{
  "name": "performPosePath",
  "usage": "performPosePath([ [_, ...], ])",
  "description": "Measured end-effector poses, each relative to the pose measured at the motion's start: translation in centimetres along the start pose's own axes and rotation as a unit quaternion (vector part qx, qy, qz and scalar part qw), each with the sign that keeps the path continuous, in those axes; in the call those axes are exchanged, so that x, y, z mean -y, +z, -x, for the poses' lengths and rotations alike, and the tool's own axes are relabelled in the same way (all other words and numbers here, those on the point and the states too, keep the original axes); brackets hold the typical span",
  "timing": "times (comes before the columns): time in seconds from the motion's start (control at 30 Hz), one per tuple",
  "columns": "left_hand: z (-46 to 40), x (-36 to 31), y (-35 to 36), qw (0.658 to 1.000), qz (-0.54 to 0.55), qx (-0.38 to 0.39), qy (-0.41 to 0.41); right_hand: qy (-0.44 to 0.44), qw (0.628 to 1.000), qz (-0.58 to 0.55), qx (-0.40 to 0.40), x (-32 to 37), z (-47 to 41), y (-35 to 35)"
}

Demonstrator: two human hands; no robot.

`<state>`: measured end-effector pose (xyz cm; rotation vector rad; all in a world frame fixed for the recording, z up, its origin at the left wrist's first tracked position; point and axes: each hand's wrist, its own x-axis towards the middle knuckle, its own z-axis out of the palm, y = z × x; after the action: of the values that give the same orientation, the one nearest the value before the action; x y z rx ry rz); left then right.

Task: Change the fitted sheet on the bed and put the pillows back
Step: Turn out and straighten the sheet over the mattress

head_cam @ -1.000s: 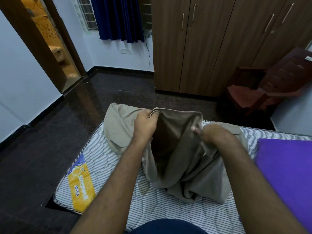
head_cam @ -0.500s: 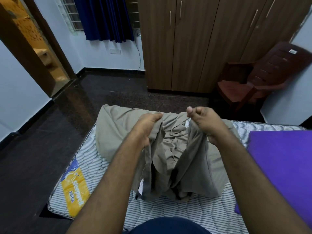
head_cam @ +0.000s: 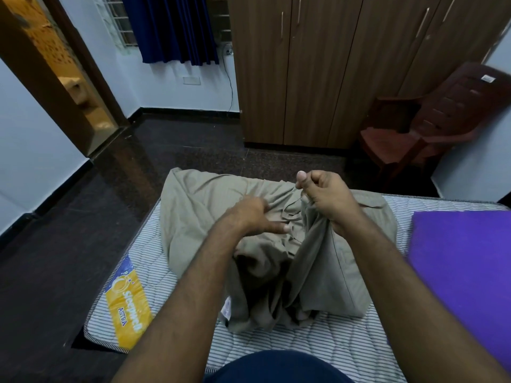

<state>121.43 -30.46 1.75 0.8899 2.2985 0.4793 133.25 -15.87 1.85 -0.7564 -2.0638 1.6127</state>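
Head view: beige sheet lying bunched mid-mattress, ctr frame. R hand pinching sheet edge, lifting it at 1 o'clock of pile. L hand resting on fabric w/ fingers relaxed, gripping nothing. Purple sheet sitting on mattress at 3 o'clock. Chair standing at 2 o'clock by wardrobe.

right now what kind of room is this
Most likely a bedroom: a bare striped mattress with a bundled beige sheet on it, a tall wooden wardrobe, and a curtained window.
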Motion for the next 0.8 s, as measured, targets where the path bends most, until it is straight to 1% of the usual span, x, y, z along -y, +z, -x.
performPosePath([
  [0.03, 0.0, -0.5, 0.3, 0.997, 0.064, 0.007, 0.052, -0.004, 1.000, 0.000, 0.004, 0.2, 0.1, 0.4],
  [0.07, 0.0, -0.9, 0.8, 0.982, 0.153, 0.018, 0.106, -0.010, 1.000, -0.002, 0.008, 0.4, 0.1, 0.7],
  [0.13, 0.0, -1.8, 1.6, 0.932, 0.311, 0.054, 0.180, -0.018, 0.999, -0.040, 0.009, 0.7, 0.3, 1.1],
  [0.17, -0.1, -2.0, 1.9, 0.914, 0.351, 0.065, 0.195, -0.023, 0.997, -0.077, 0.004, 0.8, 0.4, 1.1],
  [0.2, -0.1, -2.2, 2.0, 0.907, 0.365, 0.064, 0.202, -0.030, 0.993, -0.116, -0.004, 0.9, 0.4, 0.9],
  [0.27, -0.3, -2.4, 2.2, 0.909, 0.365, 0.018, 0.202, -0.058, 0.987, -0.151, -0.009, 0.7, 0.5, 0.3],
  [0.33, -0.6, -2.8, 2.2, 0.910, 0.355, -0.076, 0.199, -0.103, 0.986, -0.129, 0.018, 0.1, 0.5, -0.1],
  [0.37, -0.7, -3.1, 2.1, 0.904, 0.354, -0.131, 0.200, -0.113, 0.987, -0.106, 0.037, -0.4, 0.5, -0.1],
  [0.4, -0.5, -3.5, 1.8, 0.891, 0.369, -0.176, 0.198, -0.118, 0.988, -0.085, 0.055, -1.0, 0.5, 0.0],
  [0.47, 0.1, -4.5, 1.0, 0.845, 0.442, -0.231, 0.191, -0.100, 0.988, -0.070, 0.092, -2.2, 0.9, 0.4],
  [0.53, 0.7, -5.1, -0.2, 0.800, 0.506, -0.260, 0.190, -0.080, 0.987, -0.053, 0.125, -3.6, 1.5, 0.7],
  [0.6, 1.0, -5.1, -1.3, 0.770, 0.536, -0.282, 0.201, -0.066, 0.985, -0.029, 0.158, -5.1, 2.2, 0.5],
  [0.63, 1.1, -5.0, -1.7, 0.763, 0.536, -0.295, 0.209, -0.064, 0.982, -0.025, 0.175, -5.6, 2.5, 0.5],
  [0.7, 1.4, -5.0, -2.3, 0.763, 0.512, -0.321, 0.228, -0.069, 0.980, -0.030, 0.183, -5.5, 3.2, 0.6],
  [0.77, 1.8, -5.1, -2.4, 0.767, 0.491, -0.324, 0.255, -0.092, 0.982, -0.039, 0.160, -4.8, 3.6, 1.1],
  [0.8, 1.9, -5.1, -2.3, 0.769, 0.493, -0.308, 0.265, -0.110, 0.984, -0.035, 0.138, -4.2, 3.5, 1.3],
])
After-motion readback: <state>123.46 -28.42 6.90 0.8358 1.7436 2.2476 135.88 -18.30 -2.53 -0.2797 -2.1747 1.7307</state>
